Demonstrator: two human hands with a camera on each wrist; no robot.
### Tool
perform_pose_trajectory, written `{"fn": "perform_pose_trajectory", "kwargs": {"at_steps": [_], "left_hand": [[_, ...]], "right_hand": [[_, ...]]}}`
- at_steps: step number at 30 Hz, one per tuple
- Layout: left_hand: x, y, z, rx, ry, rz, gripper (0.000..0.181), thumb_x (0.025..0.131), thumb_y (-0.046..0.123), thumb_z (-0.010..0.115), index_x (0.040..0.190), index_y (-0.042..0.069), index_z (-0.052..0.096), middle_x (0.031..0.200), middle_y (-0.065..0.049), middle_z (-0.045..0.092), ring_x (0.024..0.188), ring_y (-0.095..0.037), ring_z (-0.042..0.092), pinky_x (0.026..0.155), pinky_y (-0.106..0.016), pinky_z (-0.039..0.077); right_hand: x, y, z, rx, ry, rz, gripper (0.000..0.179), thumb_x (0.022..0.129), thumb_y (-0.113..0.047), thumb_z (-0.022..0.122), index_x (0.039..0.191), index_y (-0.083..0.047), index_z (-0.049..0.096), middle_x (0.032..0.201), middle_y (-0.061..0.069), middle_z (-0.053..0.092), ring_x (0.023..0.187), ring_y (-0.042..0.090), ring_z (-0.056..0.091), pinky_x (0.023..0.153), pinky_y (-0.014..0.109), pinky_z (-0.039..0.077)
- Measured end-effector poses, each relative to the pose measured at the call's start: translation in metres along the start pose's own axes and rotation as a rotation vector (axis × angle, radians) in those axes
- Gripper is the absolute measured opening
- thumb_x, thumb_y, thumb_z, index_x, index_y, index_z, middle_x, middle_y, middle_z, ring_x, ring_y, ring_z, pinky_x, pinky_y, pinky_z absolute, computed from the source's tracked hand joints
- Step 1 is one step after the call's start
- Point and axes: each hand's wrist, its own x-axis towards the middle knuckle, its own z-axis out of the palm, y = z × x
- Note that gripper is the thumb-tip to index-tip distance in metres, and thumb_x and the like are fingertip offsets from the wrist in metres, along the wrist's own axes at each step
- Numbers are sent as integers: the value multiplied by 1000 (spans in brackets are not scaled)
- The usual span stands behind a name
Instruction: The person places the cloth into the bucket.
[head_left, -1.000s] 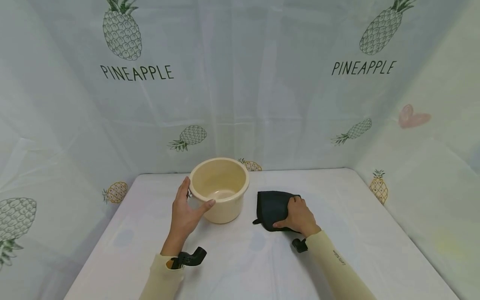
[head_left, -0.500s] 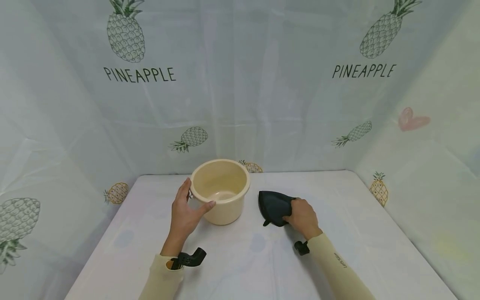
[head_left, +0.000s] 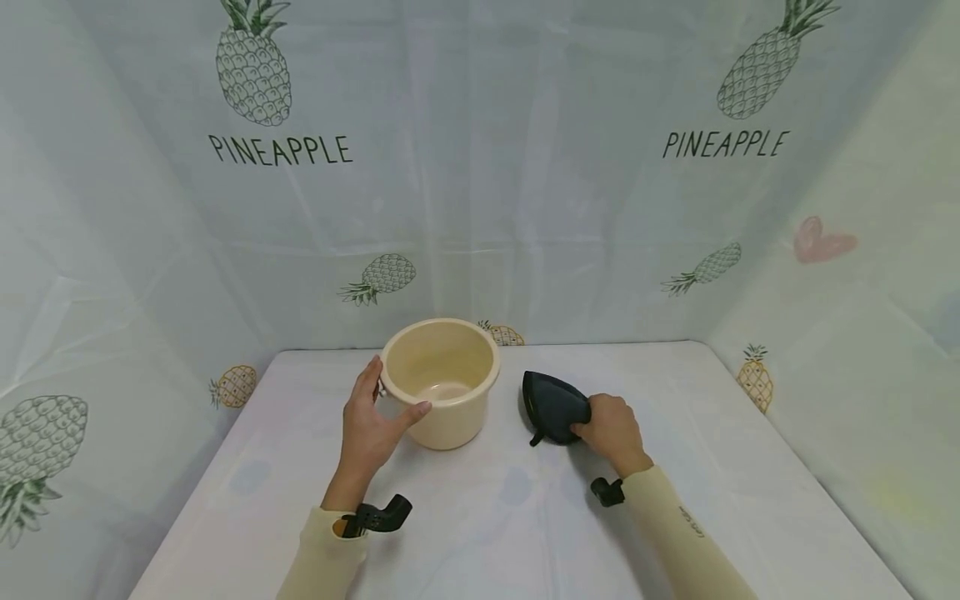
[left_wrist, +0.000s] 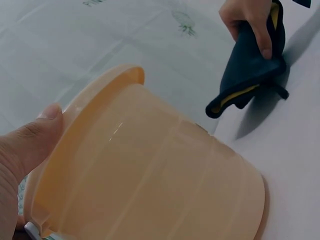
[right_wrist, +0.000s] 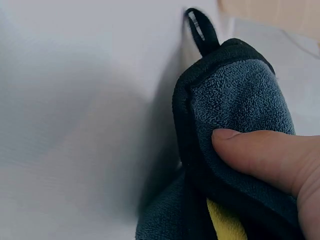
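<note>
A dark blue-grey cloth (head_left: 553,408) with black edging sits right of centre in the head view, folded over on itself, with its shadow on the table (head_left: 480,542) beside it; whether a low corner touches the table I cannot tell. It looks light, soft and floppy, hard to damage, and its towelling nap should give good friction. A yellow inner face (right_wrist: 227,220) shows at the bottom of the right wrist view. The folded edge seems the best place to take hold; the small black loop (right_wrist: 202,32), top centre of that view, would also serve for hanging or pinching.

The right hand (head_left: 613,432) pinches the cloth by its right side, thumb pressed on the fabric.

Left of the cloth, near the middle of the head view, stands a cream bucket (head_left: 448,427), upright and apart from it. Its plastic looks light, stiff and smooth, somewhat slippery on the wall, so the rolled rim would be the surer hold. Its mouth faces up; the visible inner wall and floor show only glossy plastic, with part of the floor hidden.

The left hand (head_left: 372,429) rests spread against the bucket's outside, thumb stretched by the near rim, not clenched.

A pineapple-printed curtain (head_left: 525,183) fills the upper frame.
</note>
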Motion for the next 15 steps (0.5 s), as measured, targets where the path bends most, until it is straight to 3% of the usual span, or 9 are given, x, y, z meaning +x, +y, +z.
{"fn": "perform_pose_trajectory", "kwargs": {"at_steps": [15], "left_hand": [[0, -2, 1, -1, 13, 15, 109, 81, 34, 94, 162, -4, 31, 169, -21, 29, 153, -41, 34, 123, -55, 32]], "right_hand": [[0, -27, -48, 70, 113, -71, 33, 83, -17, 87, 97, 10, 73, 91, 23, 74, 86, 42, 71, 79, 57, 60]]}}
